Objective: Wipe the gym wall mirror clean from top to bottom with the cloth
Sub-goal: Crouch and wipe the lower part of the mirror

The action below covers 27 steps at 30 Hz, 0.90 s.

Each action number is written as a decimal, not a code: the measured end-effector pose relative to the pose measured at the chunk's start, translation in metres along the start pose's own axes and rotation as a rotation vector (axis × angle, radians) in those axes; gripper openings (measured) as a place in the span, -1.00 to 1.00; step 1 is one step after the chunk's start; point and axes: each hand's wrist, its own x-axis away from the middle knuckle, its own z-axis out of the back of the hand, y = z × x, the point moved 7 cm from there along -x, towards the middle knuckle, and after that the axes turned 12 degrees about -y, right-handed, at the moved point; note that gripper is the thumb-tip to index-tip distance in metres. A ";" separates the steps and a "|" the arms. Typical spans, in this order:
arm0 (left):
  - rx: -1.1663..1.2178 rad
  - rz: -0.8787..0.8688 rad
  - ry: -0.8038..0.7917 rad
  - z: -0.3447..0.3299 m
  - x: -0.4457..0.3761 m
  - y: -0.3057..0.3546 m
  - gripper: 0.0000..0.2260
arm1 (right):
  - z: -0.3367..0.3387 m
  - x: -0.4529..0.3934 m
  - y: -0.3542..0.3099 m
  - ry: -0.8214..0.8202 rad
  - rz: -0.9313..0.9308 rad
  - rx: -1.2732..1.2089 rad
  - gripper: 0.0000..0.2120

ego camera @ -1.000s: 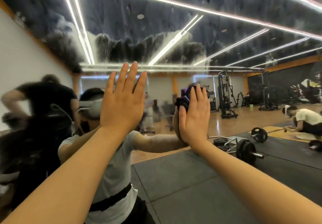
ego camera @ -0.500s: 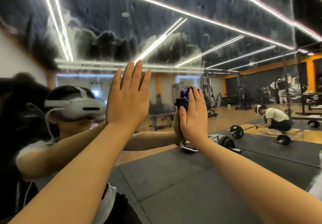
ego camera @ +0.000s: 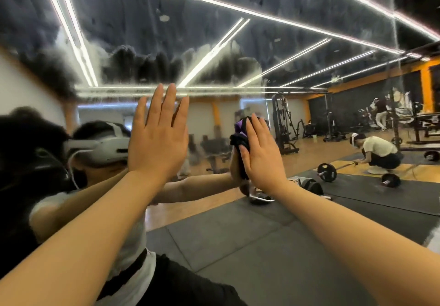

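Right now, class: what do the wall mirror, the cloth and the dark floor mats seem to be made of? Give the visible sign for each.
Wall mirror: glass, glossy; it reflects the room and carries streaky cloudy film.
Cloth: soft fabric, purple and black, matte; it bunches in folds under the right hand. The fibre cannot be told.
Floor mats: probably rubber or foam, dull grey tiles with visible seams.
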 end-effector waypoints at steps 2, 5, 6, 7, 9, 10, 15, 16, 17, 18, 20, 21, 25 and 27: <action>-0.019 -0.003 0.035 0.000 -0.001 0.001 -0.52 | 0.000 0.000 0.006 0.004 0.061 0.016 -0.42; -0.054 0.000 0.051 -0.003 -0.002 0.002 -0.48 | 0.001 0.000 0.023 0.016 0.121 0.025 -0.42; -0.059 0.005 0.056 -0.003 -0.002 0.002 -0.49 | 0.001 -0.001 0.031 0.007 0.135 0.020 -0.42; -0.064 0.013 0.062 -0.003 -0.001 0.002 -0.49 | 0.001 -0.002 0.040 -0.006 0.149 0.012 -0.42; -0.071 0.029 0.053 -0.001 -0.001 0.003 -0.49 | 0.003 -0.006 0.062 -0.039 0.165 -0.004 -0.42; -0.071 0.049 0.040 0.000 -0.001 0.005 -0.49 | 0.004 -0.009 0.074 -0.055 0.166 -0.013 -0.41; -0.004 0.280 -0.017 0.003 -0.001 0.034 -0.45 | 0.019 -0.038 0.138 -0.057 0.159 -0.061 -0.40; 0.000 0.296 -0.022 0.003 -0.004 0.047 -0.45 | 0.023 -0.043 0.148 -0.043 0.161 -0.072 -0.40; 0.002 0.304 -0.030 0.002 -0.009 0.060 -0.46 | 0.025 -0.049 0.158 -0.031 0.159 -0.088 -0.40; 0.011 0.315 -0.039 0.000 -0.016 0.075 -0.47 | 0.027 -0.054 0.168 -0.025 0.157 -0.104 -0.40; 0.054 0.356 -0.061 -0.008 -0.031 0.104 -0.49 | 0.028 -0.059 0.184 -0.025 0.163 -0.122 -0.40; 0.077 0.382 -0.073 -0.012 -0.039 0.119 -0.50 | 0.027 -0.059 0.191 -0.025 0.179 -0.122 -0.40; 0.146 0.551 -0.120 -0.033 -0.063 0.164 -0.51 | 0.018 -0.055 0.205 -0.012 0.279 -0.079 -0.39; 0.148 0.638 -0.098 -0.038 -0.067 0.175 -0.52 | 0.013 -0.055 0.211 -0.002 0.331 -0.043 -0.39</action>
